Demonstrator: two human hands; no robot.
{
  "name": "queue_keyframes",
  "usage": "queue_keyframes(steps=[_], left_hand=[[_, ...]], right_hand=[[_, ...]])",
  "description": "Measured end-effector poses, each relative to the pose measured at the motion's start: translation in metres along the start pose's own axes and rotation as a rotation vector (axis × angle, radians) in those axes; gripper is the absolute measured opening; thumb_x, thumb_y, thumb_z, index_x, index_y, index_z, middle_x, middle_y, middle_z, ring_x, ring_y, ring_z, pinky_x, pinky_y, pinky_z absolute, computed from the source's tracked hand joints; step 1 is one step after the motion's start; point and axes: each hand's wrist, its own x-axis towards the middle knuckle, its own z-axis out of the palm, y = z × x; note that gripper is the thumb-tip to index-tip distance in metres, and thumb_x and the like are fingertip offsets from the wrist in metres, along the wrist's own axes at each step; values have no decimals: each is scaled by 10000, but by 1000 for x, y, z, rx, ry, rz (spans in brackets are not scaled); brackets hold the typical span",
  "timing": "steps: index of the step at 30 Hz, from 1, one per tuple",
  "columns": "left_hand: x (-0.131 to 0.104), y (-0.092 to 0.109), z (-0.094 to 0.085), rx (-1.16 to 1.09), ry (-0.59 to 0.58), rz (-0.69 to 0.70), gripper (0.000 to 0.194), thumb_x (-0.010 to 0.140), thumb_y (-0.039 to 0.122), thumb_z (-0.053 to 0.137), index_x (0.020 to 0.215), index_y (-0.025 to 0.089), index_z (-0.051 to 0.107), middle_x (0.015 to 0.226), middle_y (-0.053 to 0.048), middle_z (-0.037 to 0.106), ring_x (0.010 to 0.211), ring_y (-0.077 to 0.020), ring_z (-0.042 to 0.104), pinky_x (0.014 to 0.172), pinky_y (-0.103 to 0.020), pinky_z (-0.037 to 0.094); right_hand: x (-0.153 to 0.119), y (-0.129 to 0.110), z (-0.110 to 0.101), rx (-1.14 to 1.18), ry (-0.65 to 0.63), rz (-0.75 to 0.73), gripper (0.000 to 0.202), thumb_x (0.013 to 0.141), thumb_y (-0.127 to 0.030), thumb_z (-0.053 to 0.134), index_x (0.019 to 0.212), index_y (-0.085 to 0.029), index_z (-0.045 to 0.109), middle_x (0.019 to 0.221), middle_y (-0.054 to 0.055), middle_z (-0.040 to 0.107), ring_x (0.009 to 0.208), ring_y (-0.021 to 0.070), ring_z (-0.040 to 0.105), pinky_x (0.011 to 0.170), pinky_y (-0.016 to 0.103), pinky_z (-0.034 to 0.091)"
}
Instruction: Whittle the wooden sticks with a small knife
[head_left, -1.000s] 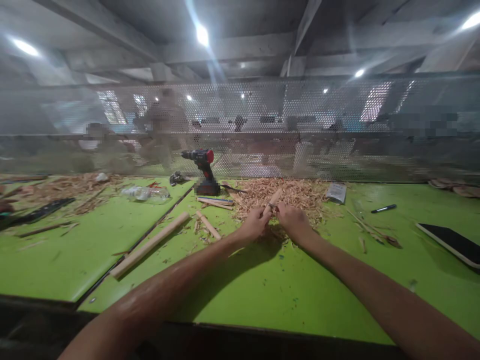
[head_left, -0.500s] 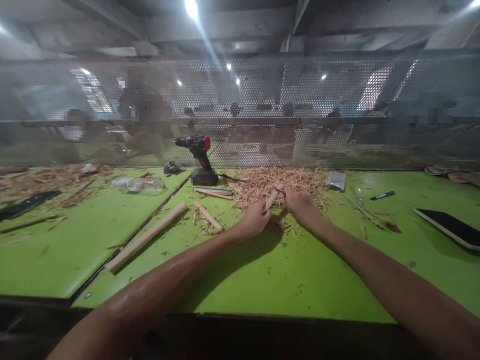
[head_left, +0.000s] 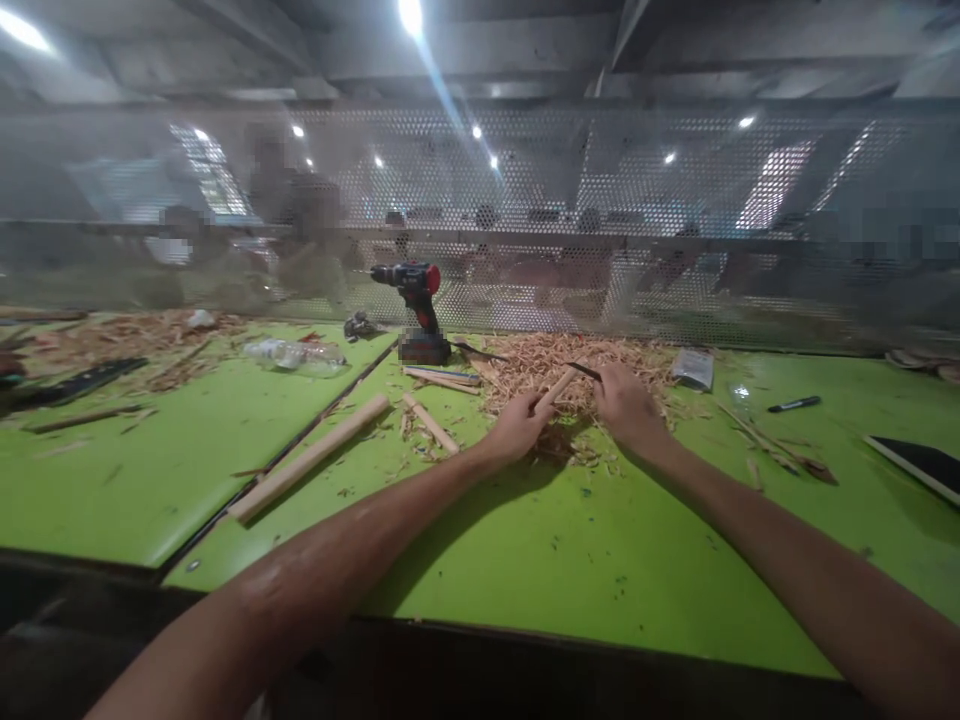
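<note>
My left hand (head_left: 517, 426) is closed on a short pale wooden stick (head_left: 556, 389), which points up and to the right. My right hand (head_left: 626, 402) grips a knife (head_left: 585, 370) whose dark blade lies at the far end of the stick. Behind and beneath both hands spreads a heap of curled wood shavings (head_left: 517, 365) on the green table (head_left: 525, 560). The knife's handle is hidden inside my right fist.
A red and black cordless drill (head_left: 420, 300) stands behind left. A thick wooden rod (head_left: 311, 458), thin sticks (head_left: 431, 422) and a clear plastic bottle (head_left: 296, 355) lie left. Rightward are a packet (head_left: 694, 369), a marker (head_left: 795, 404) and a dark tablet-like object (head_left: 919, 465). Perforated mesh (head_left: 525, 260) stands behind.
My right hand has moved slightly right, away from my left hand, and more of the dark blade shows. The whole view has shifted, with table items appearing farther right.
</note>
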Motion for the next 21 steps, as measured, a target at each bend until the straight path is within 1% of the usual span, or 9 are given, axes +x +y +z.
queue_keyframes(steps=[4, 7, 10, 14, 18, 21], left_hand=[[-1, 0, -1, -37, -7, -32, 146, 1029, 295, 611, 902, 225, 617, 648, 27, 499, 546, -144, 447, 532, -291, 345], [-1, 1, -1, -42, 11, -11, 204, 1037, 304, 605, 849, 224, 600, 654, 24, 490, 577, -144, 434, 550, -289, 322], [-1, 1, -1, -56, 20, 9, 251, 1041, 296, 585, 802, 226, 552, 661, 27, 481, 604, -145, 430, 569, -283, 321], [0, 1, -1, -75, 20, 4, 221, 1050, 247, 526, 834, 215, 556, 660, 39, 458, 604, -144, 428, 576, -277, 333], [3, -1, 1, -76, 35, -4, 253, 1055, 252, 531, 804, 218, 546, 646, 38, 464, 577, -139, 428, 564, -278, 331], [4, -4, 3, -73, 48, 8, 292, 1046, 267, 570, 761, 230, 520, 628, 39, 457, 549, -134, 415, 549, -283, 309]], right_hand=[[-5, -4, -1, 64, -15, -73, 492, 1109, -239, 340, 1361, -135, 749, 1218, 216, 783, 1052, 358, 718, 934, 458, 523], [-7, -9, 0, 118, -46, -132, 498, 1115, -263, 363, 1405, -126, 744, 1223, 202, 803, 1014, 337, 745, 870, 429, 540], [-9, -14, 5, 134, -81, -197, 489, 1145, -299, 345, 1353, -123, 751, 1187, 191, 808, 998, 307, 749, 842, 393, 546], [-12, -15, 15, 81, -62, -273, 464, 1174, -298, 333, 1260, -149, 764, 1203, 183, 811, 1024, 286, 758, 830, 354, 536], [-13, -11, 19, 45, -42, -282, 455, 1184, -318, 362, 1260, -136, 772, 1169, 178, 827, 984, 282, 776, 773, 329, 521], [-12, -6, 18, 66, -56, -285, 463, 1180, -310, 363, 1313, -140, 773, 1231, 180, 828, 1027, 292, 784, 818, 345, 546]])
